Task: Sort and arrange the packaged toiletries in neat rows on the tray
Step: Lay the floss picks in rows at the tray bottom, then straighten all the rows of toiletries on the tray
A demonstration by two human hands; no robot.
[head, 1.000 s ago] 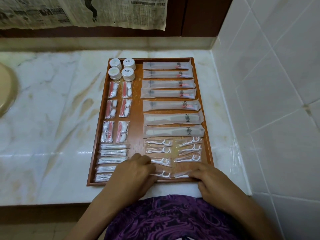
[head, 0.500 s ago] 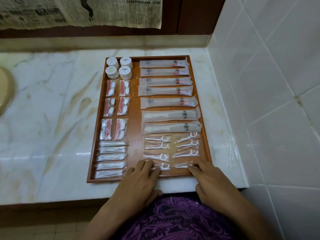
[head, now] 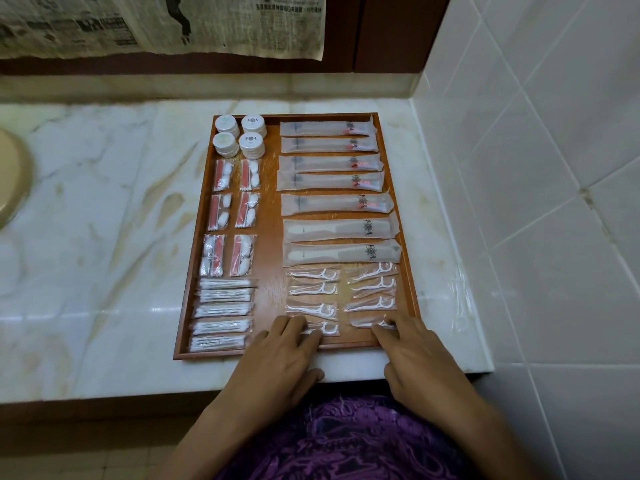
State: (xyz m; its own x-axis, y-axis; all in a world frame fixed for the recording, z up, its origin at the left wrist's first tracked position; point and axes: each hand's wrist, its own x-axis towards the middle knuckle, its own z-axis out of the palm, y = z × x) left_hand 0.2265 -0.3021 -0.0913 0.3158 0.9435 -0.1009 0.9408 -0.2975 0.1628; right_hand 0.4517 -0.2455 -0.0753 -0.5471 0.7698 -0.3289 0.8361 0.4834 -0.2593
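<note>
**Last floss picks being squared up**

Marble counter [head: 114,209] holds the tray [head: 272,237], nearly filled with neat rows. At 6 o'clock, left hand [head: 277,358] and right hand [head: 420,358] press straight fingers on the last floss picks [head: 327,328]; only alignment seems left.

Tray [head: 270,237] on tabletop [head: 104,202], by its right edge. In tray, far left corner: round soap packets [head: 239,136]; far right: toothbrush packets [head: 329,168], comb packets [head: 341,242] nearer; near left corner: cotton swab packets [head: 223,315]; near right: floss pick packets [head: 341,294].
</note>
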